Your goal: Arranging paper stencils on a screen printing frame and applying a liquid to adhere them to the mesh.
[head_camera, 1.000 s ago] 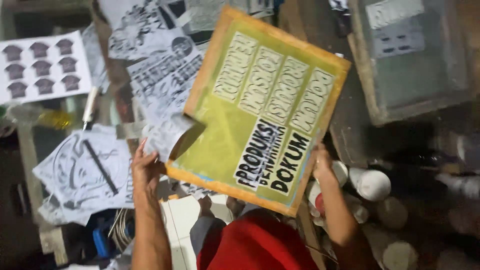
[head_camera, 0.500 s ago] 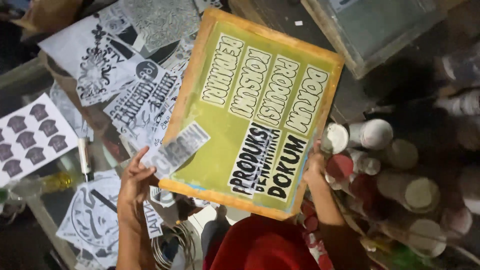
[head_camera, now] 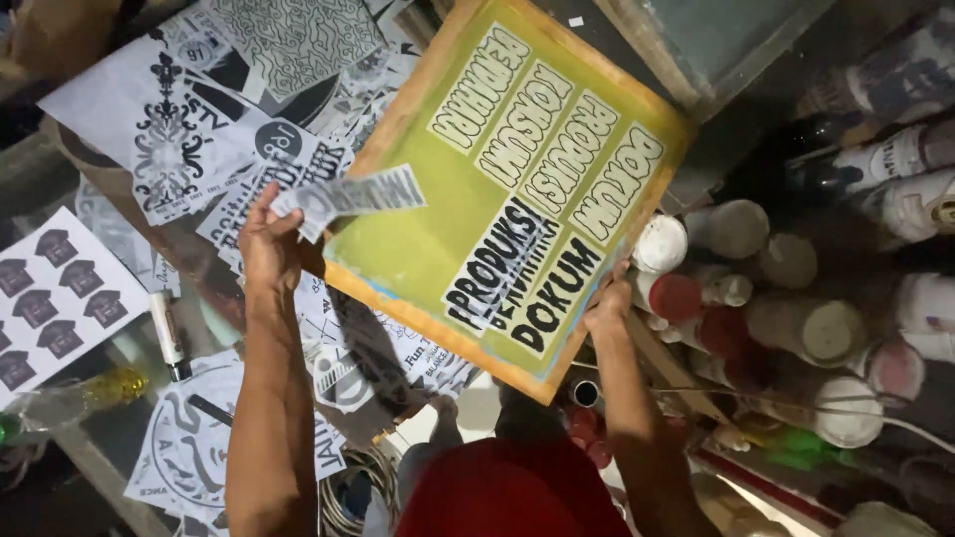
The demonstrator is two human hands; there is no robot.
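Note:
A wood-framed printing screen [head_camera: 438, 249] with green mesh and black-and-white lettering is held tilted above a glass table. My right hand [head_camera: 609, 303] grips its lower right edge. My left hand [head_camera: 267, 244] is at the screen's left edge and pinches a strip of printed transparent film [head_camera: 348, 194] that lies across the frame's corner. The lettering fills the right part of the mesh; the left part is plain green.
Black-and-white printed sheets [head_camera: 179, 129] cover the glass table at left. A sheet of small shirt drawings [head_camera: 55, 303] and a marker [head_camera: 167, 333] lie near them. Several paint jars and bottles [head_camera: 796, 318] crowd the right. Another screen frame [head_camera: 716, 45] lies at top right.
The view has drifted. My left hand has lifted the film strip higher along the screen's left edge. The screen stays held, tilted slightly more.

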